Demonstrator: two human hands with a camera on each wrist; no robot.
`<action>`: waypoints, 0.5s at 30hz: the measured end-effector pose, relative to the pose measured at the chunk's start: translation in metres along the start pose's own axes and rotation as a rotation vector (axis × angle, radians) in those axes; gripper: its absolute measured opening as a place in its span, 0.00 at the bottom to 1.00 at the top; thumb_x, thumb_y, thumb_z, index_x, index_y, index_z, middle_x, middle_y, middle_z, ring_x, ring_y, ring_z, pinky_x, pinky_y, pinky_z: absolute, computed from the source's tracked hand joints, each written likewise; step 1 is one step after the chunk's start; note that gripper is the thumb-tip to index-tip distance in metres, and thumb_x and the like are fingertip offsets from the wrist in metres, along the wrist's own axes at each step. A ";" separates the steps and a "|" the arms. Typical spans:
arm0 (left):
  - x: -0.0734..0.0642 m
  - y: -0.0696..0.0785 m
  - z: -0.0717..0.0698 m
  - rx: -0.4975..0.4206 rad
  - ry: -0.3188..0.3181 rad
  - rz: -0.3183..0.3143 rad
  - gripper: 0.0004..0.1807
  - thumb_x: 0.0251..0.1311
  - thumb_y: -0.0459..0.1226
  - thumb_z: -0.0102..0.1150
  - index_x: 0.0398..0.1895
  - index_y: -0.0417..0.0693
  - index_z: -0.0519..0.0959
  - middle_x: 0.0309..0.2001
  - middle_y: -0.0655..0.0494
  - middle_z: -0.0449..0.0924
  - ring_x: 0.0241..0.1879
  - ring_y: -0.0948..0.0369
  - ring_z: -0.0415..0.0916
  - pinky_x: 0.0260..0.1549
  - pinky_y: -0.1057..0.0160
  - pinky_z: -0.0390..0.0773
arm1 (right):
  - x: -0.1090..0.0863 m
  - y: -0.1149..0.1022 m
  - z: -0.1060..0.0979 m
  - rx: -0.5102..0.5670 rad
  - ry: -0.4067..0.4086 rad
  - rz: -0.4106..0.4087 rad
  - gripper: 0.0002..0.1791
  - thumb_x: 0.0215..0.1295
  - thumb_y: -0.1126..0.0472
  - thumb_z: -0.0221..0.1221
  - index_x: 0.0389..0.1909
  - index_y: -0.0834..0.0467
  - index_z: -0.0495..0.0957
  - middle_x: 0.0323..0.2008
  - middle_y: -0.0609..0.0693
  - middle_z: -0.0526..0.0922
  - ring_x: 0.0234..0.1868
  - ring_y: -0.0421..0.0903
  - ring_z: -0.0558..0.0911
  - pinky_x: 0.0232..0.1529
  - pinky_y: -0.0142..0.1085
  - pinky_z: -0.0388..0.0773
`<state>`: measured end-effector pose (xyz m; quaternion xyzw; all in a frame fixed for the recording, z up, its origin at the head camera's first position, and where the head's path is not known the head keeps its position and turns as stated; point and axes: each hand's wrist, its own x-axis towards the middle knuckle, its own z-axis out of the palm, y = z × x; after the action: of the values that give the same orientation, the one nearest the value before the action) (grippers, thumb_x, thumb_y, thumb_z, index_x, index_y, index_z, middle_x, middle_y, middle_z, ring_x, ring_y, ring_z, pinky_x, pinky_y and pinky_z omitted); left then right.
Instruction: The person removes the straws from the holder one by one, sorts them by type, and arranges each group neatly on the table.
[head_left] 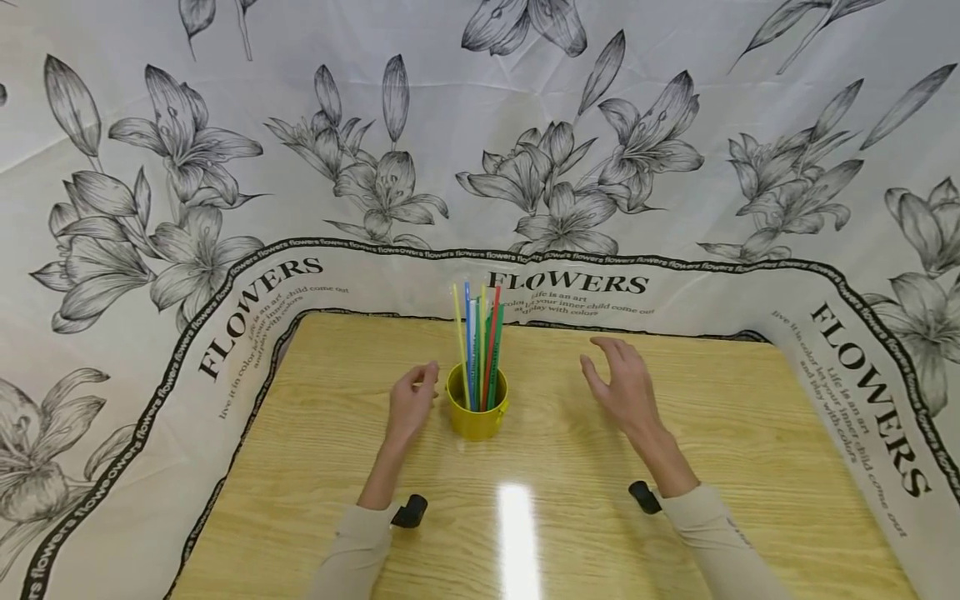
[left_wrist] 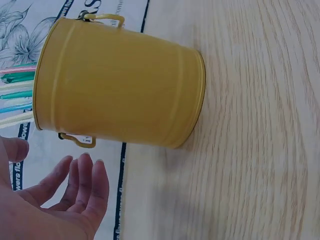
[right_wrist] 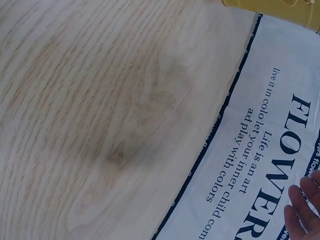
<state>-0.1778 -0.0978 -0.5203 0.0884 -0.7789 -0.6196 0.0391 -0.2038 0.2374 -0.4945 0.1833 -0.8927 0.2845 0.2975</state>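
Note:
A yellow metal bucket [head_left: 477,423] with small side handles stands upright on the wooden table. Several thin sticks [head_left: 481,350] in yellow, blue, white, green and red lean inside it and rise above its rim. Just left of the bucket is my left hand [head_left: 412,406], its fingers loosely bent and holding nothing; in the left wrist view the fingertips are close to one bucket handle [left_wrist: 80,141]. My right hand [head_left: 624,387] hovers farther off to the bucket's right, fingers spread and holding nothing. Only its fingers [right_wrist: 301,205] show at the right wrist view's corner.
The light wooden table [head_left: 720,417] reaches back to a white cloth [head_left: 420,283] printed with flowers and lettering, which hangs behind it and along both sides. A bright reflection lies on the tabletop near the front. Black wrist devices [head_left: 410,511] sit on both sleeves.

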 end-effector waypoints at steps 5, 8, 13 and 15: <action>-0.001 0.001 0.009 -0.086 0.028 -0.019 0.23 0.75 0.48 0.58 0.53 0.35 0.83 0.47 0.39 0.83 0.40 0.42 0.83 0.37 0.56 0.84 | 0.003 -0.009 0.005 0.020 -0.007 0.006 0.19 0.65 0.64 0.68 0.54 0.69 0.80 0.50 0.67 0.82 0.50 0.65 0.80 0.51 0.58 0.76; -0.003 0.002 0.013 -0.130 0.035 -0.033 0.20 0.73 0.46 0.60 0.52 0.37 0.84 0.46 0.44 0.83 0.37 0.49 0.82 0.41 0.49 0.84 | 0.005 -0.015 0.009 0.030 -0.010 0.012 0.20 0.66 0.64 0.68 0.55 0.69 0.80 0.50 0.66 0.82 0.49 0.64 0.80 0.51 0.58 0.77; -0.004 0.000 0.018 -0.194 0.039 -0.031 0.18 0.70 0.44 0.65 0.51 0.37 0.84 0.44 0.47 0.82 0.32 0.62 0.78 0.34 0.59 0.84 | 0.007 -0.025 0.016 0.054 -0.023 0.004 0.20 0.67 0.63 0.68 0.55 0.68 0.80 0.49 0.65 0.83 0.48 0.62 0.81 0.49 0.56 0.78; -0.005 -0.001 0.020 -0.229 0.038 -0.027 0.18 0.69 0.43 0.67 0.51 0.37 0.84 0.44 0.47 0.81 0.31 0.64 0.77 0.31 0.63 0.83 | 0.008 -0.029 0.020 0.066 -0.027 0.001 0.19 0.67 0.64 0.68 0.55 0.69 0.80 0.49 0.65 0.83 0.48 0.62 0.81 0.49 0.56 0.78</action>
<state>-0.1764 -0.0775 -0.5253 0.1057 -0.7009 -0.7032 0.0553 -0.2036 0.2014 -0.4909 0.1965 -0.8869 0.3113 0.2790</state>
